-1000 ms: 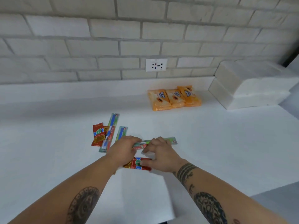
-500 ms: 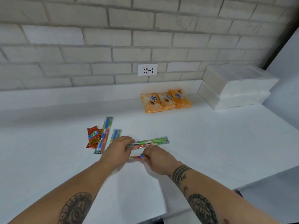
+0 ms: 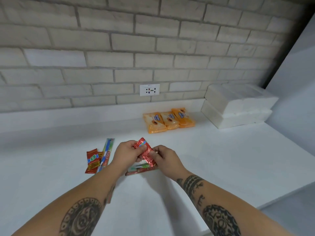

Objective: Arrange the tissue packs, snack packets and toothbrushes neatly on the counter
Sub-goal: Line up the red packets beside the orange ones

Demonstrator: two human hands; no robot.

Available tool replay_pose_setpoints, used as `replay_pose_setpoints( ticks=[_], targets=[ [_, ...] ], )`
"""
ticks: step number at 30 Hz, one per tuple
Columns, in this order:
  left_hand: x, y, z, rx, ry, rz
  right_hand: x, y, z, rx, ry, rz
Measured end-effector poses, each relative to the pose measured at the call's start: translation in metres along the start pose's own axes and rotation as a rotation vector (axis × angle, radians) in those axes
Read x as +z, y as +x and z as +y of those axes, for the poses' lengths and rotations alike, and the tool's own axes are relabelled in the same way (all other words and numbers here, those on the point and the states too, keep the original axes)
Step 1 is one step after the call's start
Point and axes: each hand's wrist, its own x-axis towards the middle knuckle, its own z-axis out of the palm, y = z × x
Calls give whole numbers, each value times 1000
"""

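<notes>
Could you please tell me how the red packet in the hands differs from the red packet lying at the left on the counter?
The held packet is up off the counter, pinched by the left hand and right hand; the counter packet rests on it, untouched. The held packet looks creased and tilted; the counter packet lies flat. Both are red with similar lettering.

At the back of the counter (image 3: 221,167), against the wall (image 3: 102,48), we find two tissue packs (image 3: 238,106) stacked at the right. Left of them, below the socket (image 3: 149,89), three snack packs (image 3: 168,120) lie side by side, touching. Nearer us, a toothbrush (image 3: 107,150) lies with small packets (image 3: 92,159) touching its left side. Right of it, our left hand (image 3: 126,154) and right hand (image 3: 165,159) pinch a lifted packet (image 3: 144,150) above a second toothbrush (image 3: 139,168).
</notes>
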Motion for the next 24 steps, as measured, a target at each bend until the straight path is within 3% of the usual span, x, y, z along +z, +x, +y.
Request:
replay_pose_setpoints(
  ticks=[5, 10, 16, 20, 24],
  targets=[
    [-9, 7, 10, -20, -152, -60, -1, 11, -10, 44, 87, 21],
    [-12, 9, 10, -151, -403, -79, 2, 22, -21, 55, 158, 50],
    [-10, 26, -3, -257, -417, 81, 14, 38, -21, -52, -175, 225],
    [-11, 33, -9, -307, -446, -23, 31, 47, -8, -252, -377, 102],
    [-13, 50, -20, -332, -324, 74, 34, 62, 2, -340, -337, -74]
  ],
)
